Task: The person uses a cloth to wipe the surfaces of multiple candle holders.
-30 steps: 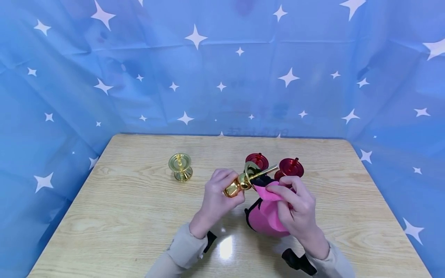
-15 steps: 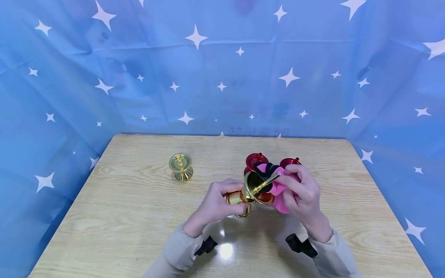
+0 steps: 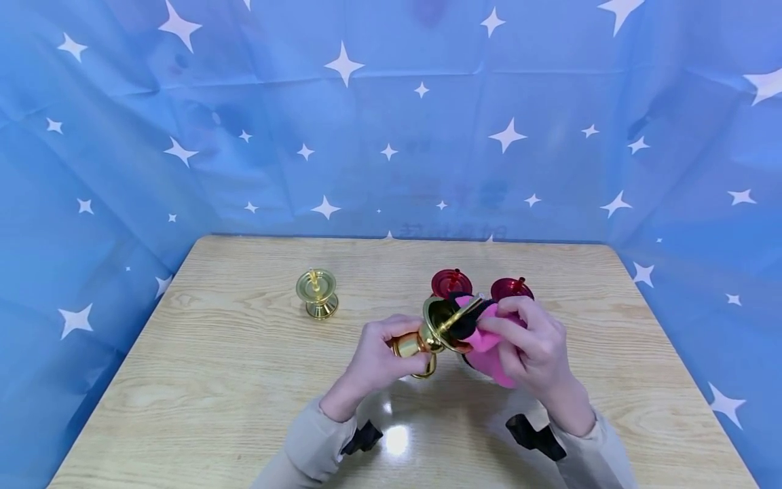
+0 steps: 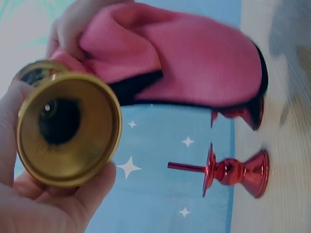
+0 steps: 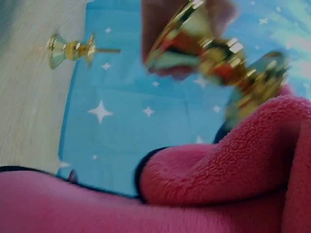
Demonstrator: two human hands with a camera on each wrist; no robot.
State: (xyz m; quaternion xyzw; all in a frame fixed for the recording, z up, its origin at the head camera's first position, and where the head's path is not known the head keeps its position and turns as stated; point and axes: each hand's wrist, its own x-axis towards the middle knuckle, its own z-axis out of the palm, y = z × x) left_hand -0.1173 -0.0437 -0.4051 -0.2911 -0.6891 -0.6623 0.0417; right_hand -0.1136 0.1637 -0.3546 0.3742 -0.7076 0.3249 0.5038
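My left hand (image 3: 377,354) grips a gold candlestick (image 3: 431,334) by its stem and base, tilted above the table with its spike pointing up to the right. Its hollow underside (image 4: 73,131) faces the camera in the left wrist view. In my right hand (image 3: 537,348) is a pink fleece cloth (image 3: 493,367) with black edging, pinched between thumb and fingers. Part of the cloth lies against the candlestick's dish, behind the spike. The right wrist view has the cloth (image 5: 228,155) bunched close below the candlestick (image 5: 223,60); the fingertips there are mostly hidden.
A second gold candlestick (image 3: 318,293) stands upright at the left of the wooden table (image 3: 208,380). Two red candlesticks, one (image 3: 451,282) just beyond my hands and another (image 3: 512,288) to its right, stand partly hidden. A blue starred curtain (image 3: 391,122) surrounds the table's back and sides.
The candlestick has turned so its dish shows more towards the head camera. My right hand has shifted the cloth across to the dish, and less of it hangs below.
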